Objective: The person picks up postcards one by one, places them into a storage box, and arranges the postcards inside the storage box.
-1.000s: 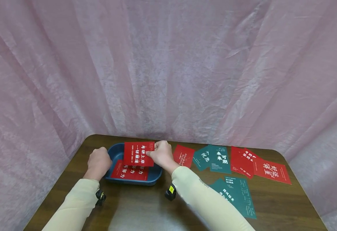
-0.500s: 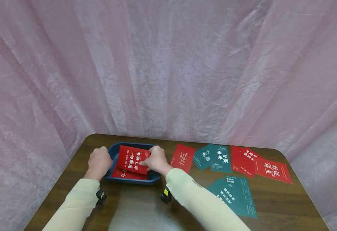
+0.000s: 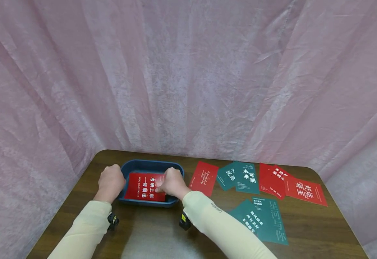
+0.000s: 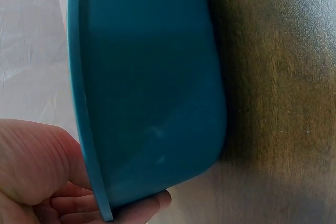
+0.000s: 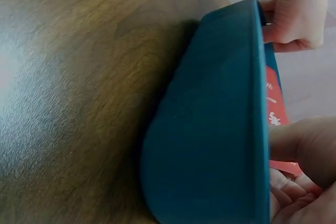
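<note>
A blue rectangular tray (image 3: 149,164) stands at the left of the table. My left hand (image 3: 111,182) grips its left end; in the left wrist view the thumb and curled fingers (image 4: 73,203) close over the rim. My right hand (image 3: 173,184) reaches over the tray's right side and pinches the right edge of a red card (image 3: 136,187) with white lettering. This card lies low inside the tray and covers most of another red card beneath it. In the right wrist view the tray wall hides part of the right hand (image 5: 304,166) and most of the red card (image 5: 275,111).
Right of the tray lies a single red card (image 3: 204,178). Beyond it are overlapping green cards (image 3: 246,178), several red cards (image 3: 304,192) and, nearer the front, more green cards (image 3: 269,219). A pink curtain (image 3: 188,79) hangs behind the wooden table (image 3: 317,230).
My right hand has moved left and down, lowering the red card from above the tray onto the card inside it. The left hand stays on the tray's end.
</note>
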Action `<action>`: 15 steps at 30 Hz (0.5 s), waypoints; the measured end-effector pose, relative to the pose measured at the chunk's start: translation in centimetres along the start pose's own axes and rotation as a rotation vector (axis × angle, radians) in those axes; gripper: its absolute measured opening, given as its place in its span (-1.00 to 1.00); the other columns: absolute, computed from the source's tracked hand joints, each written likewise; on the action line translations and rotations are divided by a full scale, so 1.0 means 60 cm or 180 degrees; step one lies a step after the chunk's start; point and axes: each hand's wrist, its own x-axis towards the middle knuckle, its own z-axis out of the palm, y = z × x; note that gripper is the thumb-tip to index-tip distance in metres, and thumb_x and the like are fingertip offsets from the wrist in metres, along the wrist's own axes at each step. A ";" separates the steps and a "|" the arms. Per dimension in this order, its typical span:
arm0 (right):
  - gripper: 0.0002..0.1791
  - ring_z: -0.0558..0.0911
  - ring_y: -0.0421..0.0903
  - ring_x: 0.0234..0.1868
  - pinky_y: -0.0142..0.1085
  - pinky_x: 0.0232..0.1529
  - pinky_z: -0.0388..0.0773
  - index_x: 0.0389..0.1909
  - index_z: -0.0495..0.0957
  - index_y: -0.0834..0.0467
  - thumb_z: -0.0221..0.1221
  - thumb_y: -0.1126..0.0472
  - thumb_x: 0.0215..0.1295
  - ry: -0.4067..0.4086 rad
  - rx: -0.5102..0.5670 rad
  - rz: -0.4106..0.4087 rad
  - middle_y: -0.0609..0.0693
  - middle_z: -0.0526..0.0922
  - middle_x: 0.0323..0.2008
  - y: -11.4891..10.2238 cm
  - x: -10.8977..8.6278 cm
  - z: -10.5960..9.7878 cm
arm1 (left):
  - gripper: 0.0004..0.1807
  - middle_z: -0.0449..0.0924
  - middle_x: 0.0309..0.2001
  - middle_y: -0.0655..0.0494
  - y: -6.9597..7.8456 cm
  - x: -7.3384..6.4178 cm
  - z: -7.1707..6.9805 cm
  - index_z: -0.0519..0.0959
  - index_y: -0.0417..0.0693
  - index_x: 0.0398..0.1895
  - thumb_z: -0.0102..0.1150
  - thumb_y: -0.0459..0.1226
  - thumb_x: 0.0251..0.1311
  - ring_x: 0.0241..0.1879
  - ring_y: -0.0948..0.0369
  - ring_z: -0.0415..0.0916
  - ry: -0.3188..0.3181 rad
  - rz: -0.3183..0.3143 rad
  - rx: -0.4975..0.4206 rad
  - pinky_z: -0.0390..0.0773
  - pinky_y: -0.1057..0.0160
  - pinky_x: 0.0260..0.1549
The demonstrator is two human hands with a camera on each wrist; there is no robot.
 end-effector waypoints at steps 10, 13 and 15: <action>-0.51 0.56 -0.16 -0.34 -0.31 -0.44 0.60 -0.39 0.54 0.15 0.52 -0.01 -0.31 0.0084 -0.0620 -0.0132 -0.05 0.62 -0.44 0.000 -0.004 0.015 | -0.71 0.60 -0.36 -0.37 0.001 -0.002 0.001 0.54 -0.44 -0.26 0.20 -0.33 0.02 -0.59 -0.02 0.53 0.0023 0.0000 0.0003 0.58 -0.06 -0.59; -0.49 0.57 -0.18 -0.37 -0.33 -0.45 0.59 -0.37 0.56 0.15 0.52 -0.03 -0.33 0.0082 -0.0788 -0.0175 -0.07 0.62 -0.45 0.002 -0.003 0.018 | -0.71 0.60 -0.36 -0.37 0.002 -0.003 0.000 0.54 -0.44 -0.26 0.19 -0.33 0.02 -0.59 -0.01 0.53 0.0020 0.0007 0.0006 0.58 -0.05 -0.60; -0.45 0.57 -0.19 -0.38 -0.34 -0.45 0.58 -0.32 0.57 0.16 0.52 -0.04 -0.33 0.0102 -0.0859 -0.0195 -0.07 0.62 -0.43 0.002 -0.003 0.020 | -0.73 0.60 -0.37 -0.36 0.002 -0.004 -0.001 0.54 -0.44 -0.28 0.18 -0.34 0.03 -0.60 0.00 0.53 0.0012 0.0021 0.0001 0.58 -0.03 -0.61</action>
